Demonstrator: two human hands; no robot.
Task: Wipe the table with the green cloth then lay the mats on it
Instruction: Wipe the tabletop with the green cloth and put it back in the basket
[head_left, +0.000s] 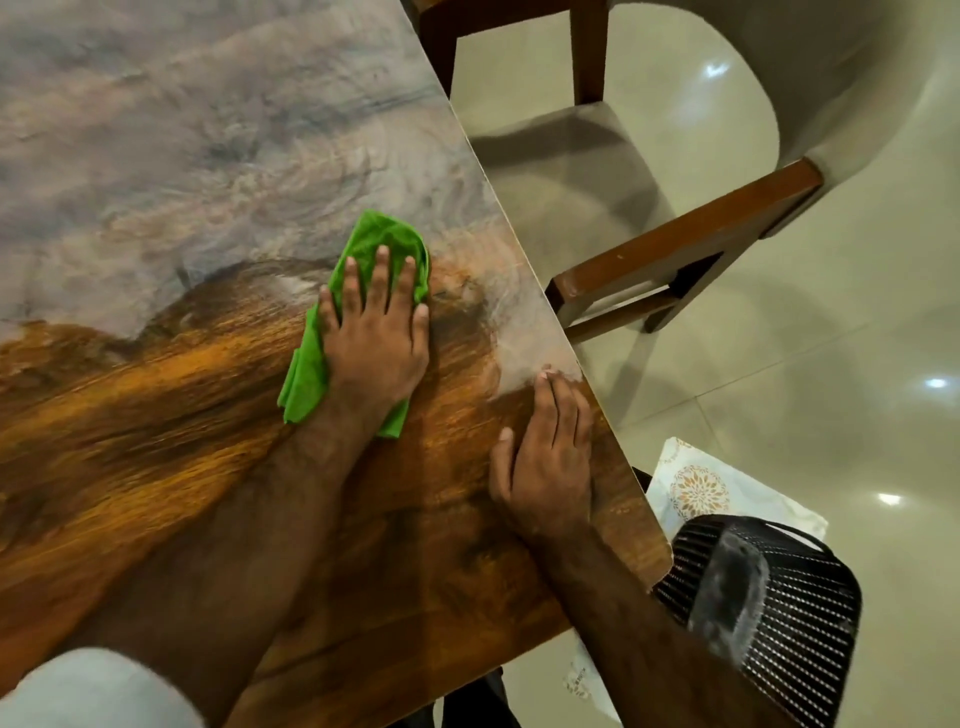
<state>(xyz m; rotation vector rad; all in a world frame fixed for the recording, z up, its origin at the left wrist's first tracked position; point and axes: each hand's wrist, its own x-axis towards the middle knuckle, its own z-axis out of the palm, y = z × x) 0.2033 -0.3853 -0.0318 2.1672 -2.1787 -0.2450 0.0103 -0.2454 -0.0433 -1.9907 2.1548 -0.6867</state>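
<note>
We judge the task to be in its first half. The green cloth (382, 231) lies crumpled on the tabletop (156, 415) just right of the frame's centre, so wiping is the step in hand. No mat is on the tabletop. We see 1 patterned mat (696, 491) at the lower right, below the tabletop's edge and partly hidden by a black mesh object (779, 623); what it lies on we cannot tell. A pale patterned scrap near the bottom edge may be another. How much of the surface is already wiped the picture does not show. Laying the mats is all left to do.

The left hand (376, 343) reaches in from the lower left, forearm low over the wood, palm down on the cloth. Its grip is wide: fingers straight and spread, pressing the cloth flat, not curled round it. The right hand (545, 462) comes from the lower right and rests palm down on bare wood near the tabletop's right edge, fingers straight and together, holding nothing. A wooden chair (685, 244) stands on the tiled floor (831, 338) at the upper right.
</note>
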